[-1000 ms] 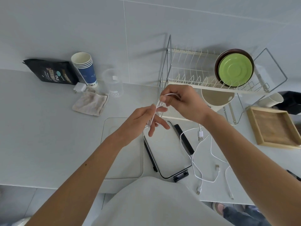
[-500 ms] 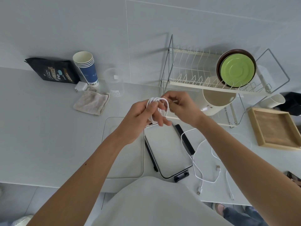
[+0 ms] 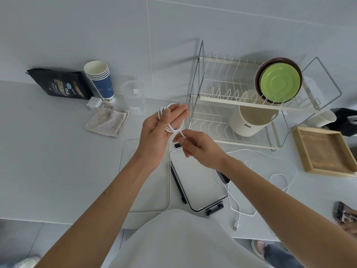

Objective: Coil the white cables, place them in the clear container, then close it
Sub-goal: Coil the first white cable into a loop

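My left hand (image 3: pixel 158 130) holds a small coil of white cable (image 3: pixel 170 128) wound around its fingers, above the counter. Just below it, my right hand (image 3: pixel 195 147) pinches the loose tail of that cable. Under the hands lie the clear container (image 3: pixel 144 207) and, to its right, its lid (image 3: pixel 199 182) with black clips. A second white cable (image 3: pixel 278 176) sprawls loose on the counter to the right, with a USB plug (image 3: pixel 236 225) near the front edge.
A dish rack (image 3: pixel 241 117) with a green plate and a cream pot stands at the back right, next to a wooden tray (image 3: pixel 324 151). Paper cups (image 3: pixel 100 82), a black bag (image 3: pixel 59 84), a clear beaker (image 3: pixel 135 99) and a cloth (image 3: pixel 107 122) sit at the back left.
The right hand dropped from beside the coil to below it, drawing the cable's tail down. The left hand tilted its fingers upward with the coil on them.
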Demonstrator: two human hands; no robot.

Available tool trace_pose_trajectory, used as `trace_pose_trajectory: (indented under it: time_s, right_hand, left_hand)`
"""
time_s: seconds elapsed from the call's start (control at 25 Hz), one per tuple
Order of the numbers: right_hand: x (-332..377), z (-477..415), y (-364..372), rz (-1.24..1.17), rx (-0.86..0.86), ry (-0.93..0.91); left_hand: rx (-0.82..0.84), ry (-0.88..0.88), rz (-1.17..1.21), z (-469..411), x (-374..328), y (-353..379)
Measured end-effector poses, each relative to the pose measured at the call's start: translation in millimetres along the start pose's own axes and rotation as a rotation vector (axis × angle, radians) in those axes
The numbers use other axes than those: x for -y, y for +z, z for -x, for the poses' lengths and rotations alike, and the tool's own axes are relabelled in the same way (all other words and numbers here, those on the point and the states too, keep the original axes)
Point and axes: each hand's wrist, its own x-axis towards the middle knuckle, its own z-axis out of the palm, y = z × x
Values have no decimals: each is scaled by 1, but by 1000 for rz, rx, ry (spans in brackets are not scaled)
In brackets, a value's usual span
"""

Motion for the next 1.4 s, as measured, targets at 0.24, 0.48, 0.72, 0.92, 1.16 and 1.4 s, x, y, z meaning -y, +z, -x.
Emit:
trace_pose_trajectory:
  time_s: [0.24, 0.48, 0.72, 0.92, 1.16, 1.4]
  right_hand:
    - [6, 7, 2, 170, 64, -72]
    - [17, 9, -15, 235, 60, -129]
    - [31, 5, -43, 258, 24, -153]
    - [44, -1, -62, 192, -4, -169]
    - [37, -9, -60, -311, -147, -65]
    - [26, 2, -37, -538, -62, 90]
  left_hand:
    - [-71, 95, -315, -3, 8, -9]
    - [-15, 5, -674, 1, 10, -16]
    - [159, -202, -653, 9, 2, -9]
    - [364, -279, -625, 13, -4, -5]
    - [472, -305, -383, 19, -6, -3]
    - [483, -327, -277, 21, -12, -7]
